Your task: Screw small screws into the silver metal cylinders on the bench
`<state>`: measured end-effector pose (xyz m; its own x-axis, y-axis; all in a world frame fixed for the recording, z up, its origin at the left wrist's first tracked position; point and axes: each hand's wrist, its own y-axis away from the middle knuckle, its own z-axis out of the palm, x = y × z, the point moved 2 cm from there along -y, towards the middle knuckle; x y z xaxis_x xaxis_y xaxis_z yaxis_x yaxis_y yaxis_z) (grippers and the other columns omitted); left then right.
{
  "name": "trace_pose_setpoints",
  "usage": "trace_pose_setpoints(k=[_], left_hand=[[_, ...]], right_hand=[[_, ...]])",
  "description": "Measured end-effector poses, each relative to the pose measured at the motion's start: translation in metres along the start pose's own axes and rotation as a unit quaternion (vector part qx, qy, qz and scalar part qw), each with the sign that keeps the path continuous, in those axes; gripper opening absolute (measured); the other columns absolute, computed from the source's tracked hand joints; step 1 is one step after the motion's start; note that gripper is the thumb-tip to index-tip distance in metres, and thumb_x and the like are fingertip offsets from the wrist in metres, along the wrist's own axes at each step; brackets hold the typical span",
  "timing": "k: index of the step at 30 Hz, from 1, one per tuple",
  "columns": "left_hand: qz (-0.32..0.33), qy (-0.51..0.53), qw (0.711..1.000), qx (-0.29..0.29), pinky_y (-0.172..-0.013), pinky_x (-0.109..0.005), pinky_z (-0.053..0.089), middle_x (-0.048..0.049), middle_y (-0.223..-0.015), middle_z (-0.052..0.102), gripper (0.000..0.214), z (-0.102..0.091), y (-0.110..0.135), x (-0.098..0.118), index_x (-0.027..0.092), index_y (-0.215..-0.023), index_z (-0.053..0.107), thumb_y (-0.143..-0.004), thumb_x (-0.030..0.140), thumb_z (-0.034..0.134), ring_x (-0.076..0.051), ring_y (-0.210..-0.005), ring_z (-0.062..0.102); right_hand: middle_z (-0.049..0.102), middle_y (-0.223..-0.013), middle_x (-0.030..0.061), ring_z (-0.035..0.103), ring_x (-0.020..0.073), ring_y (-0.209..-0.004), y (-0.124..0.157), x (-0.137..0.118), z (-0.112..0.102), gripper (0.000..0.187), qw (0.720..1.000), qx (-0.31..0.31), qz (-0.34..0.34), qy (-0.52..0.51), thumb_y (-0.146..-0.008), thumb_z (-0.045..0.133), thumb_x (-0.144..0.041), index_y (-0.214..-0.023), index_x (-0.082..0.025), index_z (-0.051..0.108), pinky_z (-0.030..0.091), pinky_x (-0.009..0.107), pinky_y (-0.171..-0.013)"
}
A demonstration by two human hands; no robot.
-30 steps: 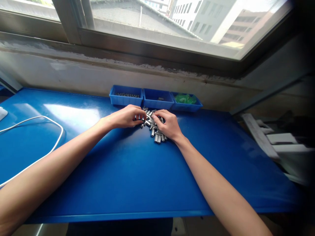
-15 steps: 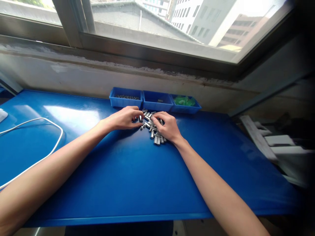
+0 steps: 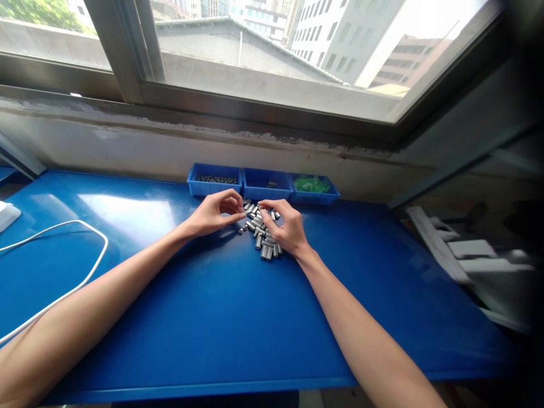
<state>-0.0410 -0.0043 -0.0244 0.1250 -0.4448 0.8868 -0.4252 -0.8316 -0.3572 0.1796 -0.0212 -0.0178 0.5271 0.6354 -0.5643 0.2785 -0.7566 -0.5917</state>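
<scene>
Short silvery metal cylinders (image 3: pixel 258 231) lie in a loose pile on the blue tabletop (image 3: pixel 212 317). At the pile's left edge is my left hand (image 3: pixel 219 211), its fingers curled and the thumb brought close to them; whatever they pinch is too small to make out. My right hand (image 3: pixel 285 225) is over the pile's right side and hides part of it. Its index finger and thumb come together in a pinch above the metal pieces, and I cannot tell what is between them.
Behind the pile stand three blue bins: a left bin (image 3: pixel 196 187) with many small metal parts, a middle bin (image 3: pixel 255 193) with a few pieces, and a right bin (image 3: pixel 312 198) with green material. A white cable (image 3: pixel 91 272) curves across the left side. Window frame (image 3: pixel 255 110) behind.
A dark metal cylinder showed at my left fingertips before; now it is not visible there. My right fingertips have risen from the pieces toward the left. The whole view has shifted slightly.
</scene>
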Motion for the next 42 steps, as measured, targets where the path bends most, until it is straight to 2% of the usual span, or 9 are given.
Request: trace_pose_setpoints(k=[5,10,17,21,24,27,29,33,42], left_hand=[[0.096,-0.061,0.992,0.057,-0.082,-0.029,0.058,-0.0056,-0.092,0.071,0.020,0.006,-0.002,0.006,0.016,-0.093,0.065,-0.087,0.032,0.075,-0.015,-0.083,0.068],[0.160,-0.178,0.968,0.081,-0.077,-0.026,0.056,-0.0032,-0.091,0.073,0.012,0.009,-0.002,0.013,0.017,-0.096,0.068,-0.089,0.026,0.072,-0.014,-0.079,0.067],[0.098,-0.336,0.936,0.042,-0.109,-0.041,0.050,-0.0116,-0.132,0.069,0.039,0.001,0.000,-0.013,0.017,-0.134,0.063,-0.097,0.027,0.059,-0.026,-0.124,0.063],[0.086,-0.372,0.924,-0.018,-0.111,-0.046,0.049,-0.0125,-0.139,0.065,0.043,0.002,-0.001,-0.020,0.015,-0.141,0.059,-0.101,0.026,0.049,-0.029,-0.128,0.059],[0.089,-0.370,0.924,-0.039,-0.109,-0.048,0.049,-0.0128,-0.139,0.066,0.043,0.004,-0.002,-0.017,0.015,-0.142,0.059,-0.102,0.025,0.047,-0.029,-0.126,0.059],[0.086,-0.337,0.936,-0.051,-0.108,-0.046,0.050,-0.0119,-0.136,0.067,0.043,0.005,-0.003,-0.017,0.018,-0.142,0.060,-0.102,0.023,0.046,-0.028,-0.125,0.061],[0.086,-0.308,0.947,-0.043,-0.108,-0.042,0.051,-0.0113,-0.135,0.068,0.044,0.004,-0.003,-0.020,0.019,-0.143,0.058,-0.101,0.021,0.046,-0.026,-0.124,0.062],[0.075,-0.293,0.953,0.008,-0.110,-0.040,0.050,-0.0132,-0.136,0.067,0.042,0.002,-0.003,-0.024,0.016,-0.139,0.061,-0.101,0.021,0.044,-0.026,-0.126,0.062],[0.007,-0.311,0.946,0.094,-0.095,-0.039,0.055,-0.0118,-0.113,0.075,0.033,-0.002,-0.003,-0.020,0.016,-0.124,0.066,-0.098,0.018,0.047,-0.025,-0.103,0.072]], right_hand=[[0.077,-0.091,0.0026,0.072,0.0184,-0.077,0.000,-0.006,0.007,0.026,0.990,-0.043,0.061,-0.117,-0.091,0.068,-0.036,-0.113,-0.023,0.073,0.058,0.033,-0.075],[0.079,-0.095,0.0045,0.076,0.0215,-0.082,0.004,-0.003,0.016,0.027,0.966,-0.041,0.147,-0.207,-0.085,0.074,-0.043,-0.104,-0.023,0.077,0.061,0.033,-0.076],[0.080,-0.091,0.0080,0.077,0.0240,-0.080,-0.018,0.016,0.003,0.036,0.938,0.104,0.240,-0.229,-0.075,0.082,-0.048,-0.096,-0.018,0.077,0.064,0.037,-0.080],[0.079,-0.084,0.0089,0.077,0.0247,-0.078,-0.044,0.031,-0.002,0.036,0.929,0.182,0.258,-0.195,-0.073,0.082,-0.043,-0.095,-0.015,0.075,0.065,0.039,-0.080],[0.079,-0.086,0.0090,0.077,0.0249,-0.081,-0.051,0.030,0.000,0.032,0.936,0.199,0.249,-0.147,-0.077,0.078,-0.035,-0.101,-0.015,0.074,0.065,0.041,-0.083],[0.078,-0.089,0.0082,0.075,0.0236,-0.081,-0.046,0.017,0.004,0.022,0.967,0.160,0.189,-0.065,-0.084,0.070,-0.028,-0.102,-0.018,0.074,0.063,0.040,-0.082],[0.078,-0.095,0.0074,0.073,0.0235,-0.086,-0.040,0.007,0.009,0.016,0.991,0.074,0.113,0.006,-0.088,0.063,-0.024,-0.098,-0.020,0.075,0.061,0.041,-0.086],[0.076,-0.110,0.0090,0.064,0.0280,-0.107,-0.028,-0.002,0.020,0.023,0.988,-0.081,0.006,0.134,-0.094,0.056,-0.021,-0.106,-0.021,0.076,0.053,0.046,-0.098],[0.063,-0.104,0.0155,0.055,0.0315,-0.101,-0.027,-0.009,0.044,0.033,0.956,-0.114,0.032,0.269,-0.100,0.047,-0.026,-0.117,-0.016,0.073,0.048,0.047,-0.087]])
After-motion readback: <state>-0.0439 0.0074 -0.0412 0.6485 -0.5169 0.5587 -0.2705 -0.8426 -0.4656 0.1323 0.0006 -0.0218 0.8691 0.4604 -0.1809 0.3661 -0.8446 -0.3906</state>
